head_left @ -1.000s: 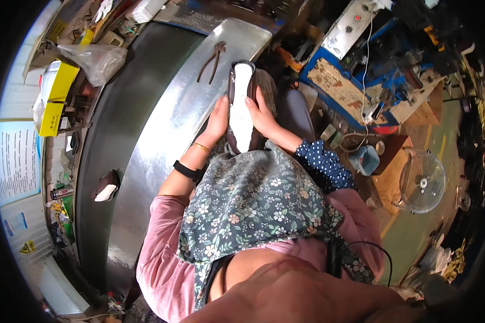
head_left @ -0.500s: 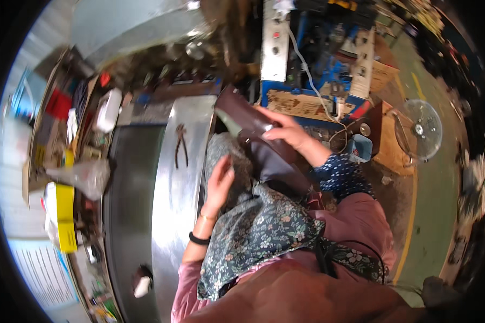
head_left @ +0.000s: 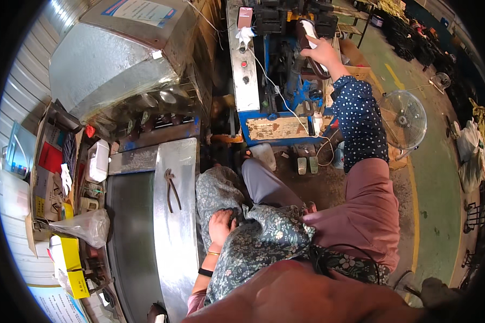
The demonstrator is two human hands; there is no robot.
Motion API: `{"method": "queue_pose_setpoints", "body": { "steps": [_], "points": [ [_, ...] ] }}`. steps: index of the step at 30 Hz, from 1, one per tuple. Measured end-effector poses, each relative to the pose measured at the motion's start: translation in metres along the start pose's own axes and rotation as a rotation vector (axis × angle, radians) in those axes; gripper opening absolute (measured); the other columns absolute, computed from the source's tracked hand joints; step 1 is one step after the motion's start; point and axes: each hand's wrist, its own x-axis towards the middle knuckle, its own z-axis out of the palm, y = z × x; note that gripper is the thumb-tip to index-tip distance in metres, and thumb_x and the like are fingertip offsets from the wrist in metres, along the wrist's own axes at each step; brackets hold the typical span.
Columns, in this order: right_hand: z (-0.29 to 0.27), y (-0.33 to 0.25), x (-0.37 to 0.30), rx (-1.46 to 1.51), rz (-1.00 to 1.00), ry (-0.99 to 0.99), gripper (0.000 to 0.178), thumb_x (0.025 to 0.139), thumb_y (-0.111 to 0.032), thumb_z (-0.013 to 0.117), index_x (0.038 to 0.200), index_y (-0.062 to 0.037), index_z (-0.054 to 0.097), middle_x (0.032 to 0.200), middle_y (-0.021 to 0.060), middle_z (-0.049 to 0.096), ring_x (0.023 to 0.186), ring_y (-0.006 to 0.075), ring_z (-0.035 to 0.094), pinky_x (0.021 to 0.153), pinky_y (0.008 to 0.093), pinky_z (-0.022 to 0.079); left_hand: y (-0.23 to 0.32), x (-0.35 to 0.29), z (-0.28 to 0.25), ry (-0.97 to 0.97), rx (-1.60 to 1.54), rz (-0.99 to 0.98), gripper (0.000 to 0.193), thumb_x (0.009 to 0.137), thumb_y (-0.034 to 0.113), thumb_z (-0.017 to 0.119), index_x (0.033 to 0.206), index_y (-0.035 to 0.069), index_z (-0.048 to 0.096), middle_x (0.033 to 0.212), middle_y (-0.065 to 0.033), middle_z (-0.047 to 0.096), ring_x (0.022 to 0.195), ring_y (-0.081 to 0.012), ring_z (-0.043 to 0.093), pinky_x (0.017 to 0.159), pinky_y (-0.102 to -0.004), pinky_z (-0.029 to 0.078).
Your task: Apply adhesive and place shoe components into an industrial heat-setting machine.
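At the machine up ahead, my right hand [head_left: 324, 58] reaches out and grips a dark brown leather piece with a white inside [head_left: 309, 33], thumb and forefinger on its near side. It resembles a boot upper; its far part is hard to make out among the black machine parts [head_left: 272, 20]. My left hand [head_left: 221, 228] lies on the floral apron [head_left: 269, 237] over my lap, fingers loosely bent, holding nothing. To its left, a pair of pincers [head_left: 171, 191] lies on the shiny metal tabletop [head_left: 175, 253].
A dark belt [head_left: 132, 231] runs left of the metal top, below a metal hood [head_left: 113, 59]. Shelves hold a plastic bag [head_left: 89, 226] and yellow box [head_left: 70, 255]. A white cable [head_left: 277, 89] hangs before the machine. A fan [head_left: 403, 119] stands right.
My right hand has carried the brown leather piece from above my lap forward to the machine. My left hand has dropped onto the apron. The view has shifted.
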Motion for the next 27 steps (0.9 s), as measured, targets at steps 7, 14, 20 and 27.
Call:
{"method": "queue_pose_setpoints", "body": {
  "steps": [7, 14, 20, 27],
  "points": [
    [0.029, -0.028, -0.024, -0.216, 0.073, -0.112, 0.076, 0.070, -0.056, 0.066, 0.141, -0.0363, 0.046, 0.143, 0.0178, 0.040, 0.116, 0.0432, 0.052, 0.097, 0.0451, 0.045, 0.006, 0.000, 0.002, -0.027, 0.080, -0.048, 0.032, 0.076, 0.019, 0.069, 0.103, 0.004, 0.068, 0.106, -0.0104, 0.067, 0.107, -0.0311, 0.057, 0.093, -0.0409, 0.045],
    [0.020, -0.013, -0.027, -0.239, 0.114, -0.078, 0.072, 0.074, -0.057, 0.063, 0.141, -0.0402, 0.044, 0.149, 0.0141, 0.034, 0.119, 0.0429, 0.049, 0.099, 0.0442, 0.044, 0.017, 0.009, 0.010, -0.037, 0.103, -0.026, 0.029, 0.076, 0.019, 0.069, 0.101, 0.005, 0.068, 0.106, -0.0094, 0.068, 0.106, -0.0299, 0.057, 0.093, -0.0405, 0.045],
    [0.031, -0.042, -0.006, -0.225, 0.070, -0.072, 0.069, 0.074, -0.058, 0.063, 0.139, -0.0397, 0.048, 0.144, 0.0167, 0.040, 0.118, 0.0414, 0.051, 0.099, 0.0434, 0.045, 0.006, 0.003, 0.001, 0.054, 0.015, -0.099, 0.023, 0.075, 0.015, 0.070, 0.096, 0.005, 0.070, 0.099, -0.0103, 0.069, 0.101, -0.0308, 0.061, 0.091, -0.0413, 0.047],
    [0.008, -0.042, 0.005, -0.063, 0.113, -0.186, 0.069, 0.074, -0.066, 0.062, 0.137, -0.0410, 0.049, 0.136, 0.0214, 0.050, 0.120, 0.0388, 0.053, 0.100, 0.0467, 0.043, -0.038, -0.068, -0.051, 0.190, -0.802, -0.737, 0.024, 0.097, 0.023, 0.057, 0.102, 0.002, 0.068, 0.089, -0.0055, 0.069, 0.079, -0.0122, 0.061, 0.073, -0.0303, 0.052]
  ]
}}
